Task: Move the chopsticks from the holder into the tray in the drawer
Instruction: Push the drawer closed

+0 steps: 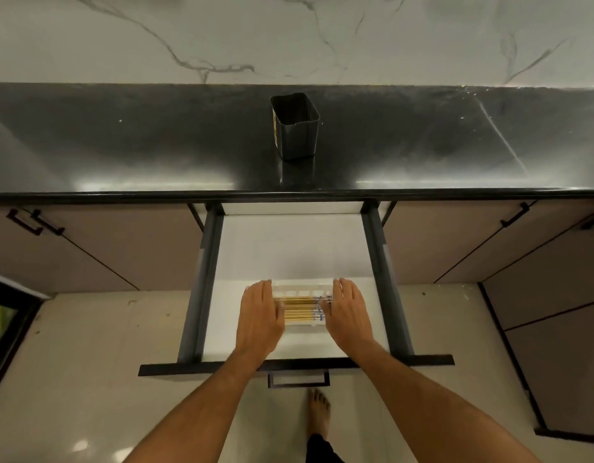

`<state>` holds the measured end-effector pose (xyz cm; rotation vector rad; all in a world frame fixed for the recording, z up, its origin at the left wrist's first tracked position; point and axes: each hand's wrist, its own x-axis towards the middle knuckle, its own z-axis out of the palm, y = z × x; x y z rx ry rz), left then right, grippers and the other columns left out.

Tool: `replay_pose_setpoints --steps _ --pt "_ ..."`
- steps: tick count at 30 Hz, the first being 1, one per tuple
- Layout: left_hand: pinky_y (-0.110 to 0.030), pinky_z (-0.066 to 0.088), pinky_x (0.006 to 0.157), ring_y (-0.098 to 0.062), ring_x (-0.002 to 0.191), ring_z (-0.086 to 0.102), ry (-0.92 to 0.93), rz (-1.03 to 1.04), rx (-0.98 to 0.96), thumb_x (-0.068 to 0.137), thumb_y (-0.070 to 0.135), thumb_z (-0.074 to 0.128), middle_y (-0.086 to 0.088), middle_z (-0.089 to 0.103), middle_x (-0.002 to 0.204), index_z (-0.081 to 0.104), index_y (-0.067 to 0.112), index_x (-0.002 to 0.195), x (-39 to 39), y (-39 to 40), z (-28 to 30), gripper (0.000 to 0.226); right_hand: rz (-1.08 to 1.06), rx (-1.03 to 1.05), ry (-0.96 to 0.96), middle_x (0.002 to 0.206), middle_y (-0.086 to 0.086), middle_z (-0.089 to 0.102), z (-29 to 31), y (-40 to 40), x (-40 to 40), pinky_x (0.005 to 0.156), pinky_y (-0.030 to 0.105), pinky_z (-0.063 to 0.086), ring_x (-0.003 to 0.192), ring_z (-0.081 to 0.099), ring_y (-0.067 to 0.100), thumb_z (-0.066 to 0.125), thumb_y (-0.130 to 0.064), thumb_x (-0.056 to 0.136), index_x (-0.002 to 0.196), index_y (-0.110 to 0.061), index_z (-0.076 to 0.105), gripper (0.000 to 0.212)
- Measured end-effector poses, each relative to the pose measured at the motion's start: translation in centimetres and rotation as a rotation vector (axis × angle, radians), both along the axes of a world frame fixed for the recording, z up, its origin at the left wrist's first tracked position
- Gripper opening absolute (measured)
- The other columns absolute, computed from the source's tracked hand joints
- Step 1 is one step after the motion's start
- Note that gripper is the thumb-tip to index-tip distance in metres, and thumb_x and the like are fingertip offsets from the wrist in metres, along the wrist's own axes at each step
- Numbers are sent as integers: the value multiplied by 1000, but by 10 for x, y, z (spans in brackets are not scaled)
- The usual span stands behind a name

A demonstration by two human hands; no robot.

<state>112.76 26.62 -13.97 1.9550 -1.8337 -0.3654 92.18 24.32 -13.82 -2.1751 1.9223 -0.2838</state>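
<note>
The drawer [290, 255] under the black countertop [155, 145] stands pulled out, its white floor bare toward the far end. Near its front lies a white tray [300, 285], set crosswise, and in it rests a bundle of yellow chopsticks [299, 308] lying left to right, their blue-and-white patterned ends pointing right.

The person leans over it with both arms stretched down. The left hand [261, 317] lies flat over the left end of the tray, fingers straight and together, covering the tips of the chopsticks there. The right hand [350, 314] lies over the right end in the same way, fingers extended and close together, its inner edge against the patterned ends. Neither hand is curled around anything; the two palms bracket the bundle from either side. Whether the fingers press on the sticks or just hover, I cannot tell.

Up on the countertop, well apart from the drawer, a dark square holder [295, 125] stands upright with nothing showing above its rim. Below the drawer's front handle [299, 379] a bare foot [319, 411] rests on the pale floor tiles.
</note>
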Motion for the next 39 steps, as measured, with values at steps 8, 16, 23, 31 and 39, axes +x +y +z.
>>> replay_pose_setpoints --steps 8,16,23,31,39 --pt "-39 35 119 -26 129 50 -119 -166 -83 95 30 55 -10 56 138 47 8 141 -2 83 5 52 148 -61 176 151 24 46 16 88 22 120 49 33 144 40 37 51 -39 103 150 4 38 65" --pt "-44 30 122 -31 142 43 -151 -186 -53 97 29 52 -15 49 149 42 4 148 1 161 2 58 193 -112 194 149 26 48 20 165 28 114 53 41 142 43 41 54 -37 102 147 4 44 61" --pt "-42 28 122 -29 142 44 -194 -292 -68 97 24 56 -14 50 150 43 5 148 -4 203 -17 56 301 -110 211 145 23 54 0 207 25 112 50 45 137 51 38 61 -36 96 143 0 50 60" --pt "-40 40 112 -30 127 60 -237 -271 145 91 25 66 -13 62 136 57 6 137 -19 189 -28 51 297 128 180 136 9 56 -17 187 30 112 35 43 124 54 23 46 -33 106 141 -10 49 42" --pt "-28 39 112 -21 127 54 -158 -332 329 95 16 57 -5 51 145 41 16 149 -28 152 -41 56 324 331 150 136 11 60 -31 142 39 100 33 52 119 60 26 58 -9 100 139 -11 55 39"
